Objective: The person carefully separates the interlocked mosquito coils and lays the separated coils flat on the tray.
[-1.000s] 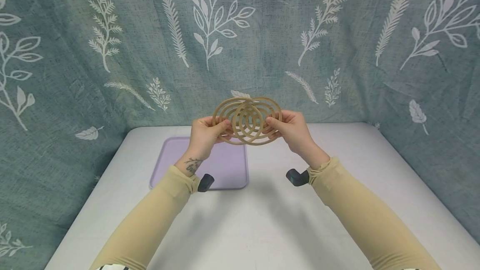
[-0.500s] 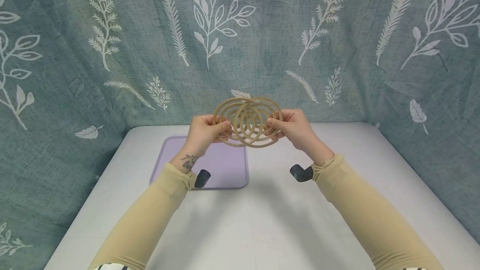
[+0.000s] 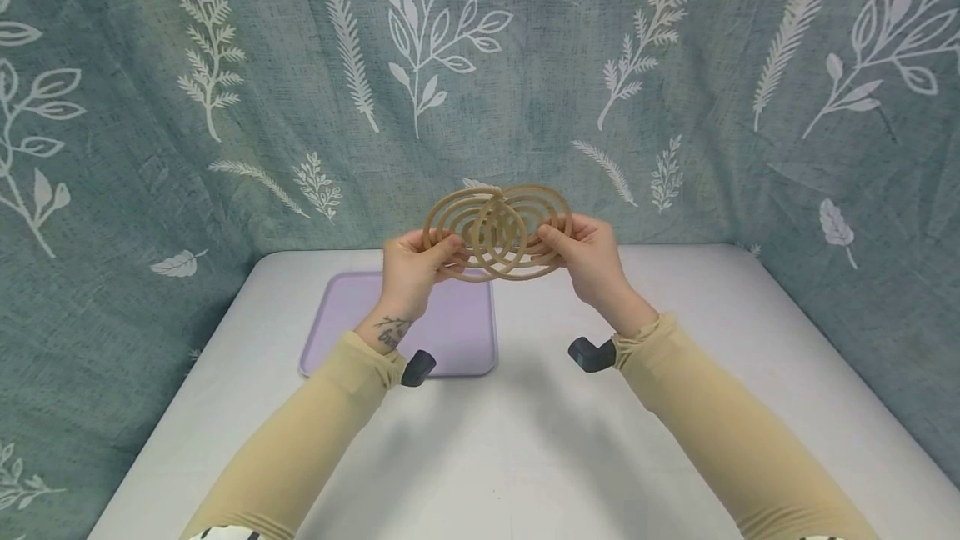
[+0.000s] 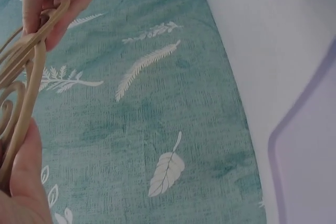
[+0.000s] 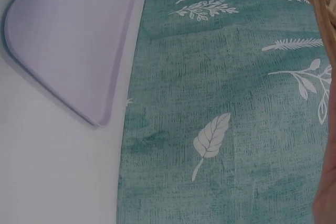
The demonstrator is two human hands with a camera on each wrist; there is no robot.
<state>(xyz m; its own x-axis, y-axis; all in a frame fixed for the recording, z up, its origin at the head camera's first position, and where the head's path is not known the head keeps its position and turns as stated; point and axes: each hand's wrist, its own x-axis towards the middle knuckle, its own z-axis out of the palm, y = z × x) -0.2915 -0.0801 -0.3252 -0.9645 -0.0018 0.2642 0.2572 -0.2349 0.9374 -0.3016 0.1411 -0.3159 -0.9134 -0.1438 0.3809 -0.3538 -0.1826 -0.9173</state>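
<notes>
A tan piece of looped rattan [image 3: 493, 233], made of overlapping concentric rings, is held up above the table in the head view. My left hand [image 3: 407, 275] pinches its left side, thumb in front and fingers behind. At the opposite side my right hand [image 3: 596, 263] grips the rings the same way. In the left wrist view the rattan piece [image 4: 34, 80] shows edge-on at the left, between both hands. Only part of the rattan piece [image 5: 323, 14] reaches into the right wrist view, at the upper right.
A lilac tray [image 3: 457, 357] lies on the white table [image 3: 495, 457], left of centre, behind and below my left hand. A green-blue curtain [image 3: 525, 90] with white leaf prints hangs behind the table and along its sides.
Both hands keep their hold. The rattan piece dips slightly, then rises a little and looks slightly wider now, as my right hand moves slightly up and outward.
</notes>
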